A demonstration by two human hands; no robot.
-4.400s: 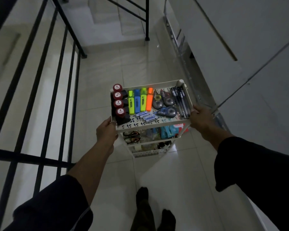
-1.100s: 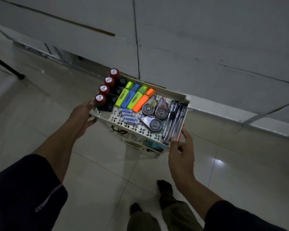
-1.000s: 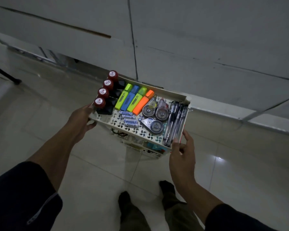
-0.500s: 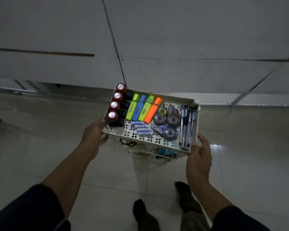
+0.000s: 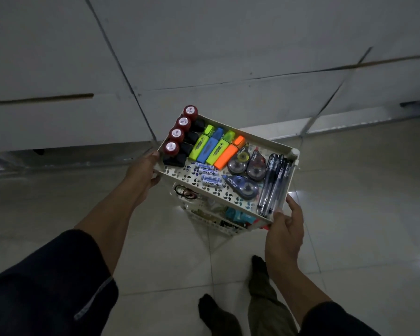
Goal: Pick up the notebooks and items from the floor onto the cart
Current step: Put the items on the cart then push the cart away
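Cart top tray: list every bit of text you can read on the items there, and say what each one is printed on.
"TEKNOX": on the small blue-and-white batteries lying in the top tray of the cart.
"Top", roughly: on the red caps of the black bottles; blurred, so uncertain.
Highlighters: black logo print, too small to read.
Correction tape dispensers: lettering blurred, unreadable.
Pens: white barrel print, unreadable.

The cart (image 5: pixel 272 144) has swung clockwise; wall now fills the background.
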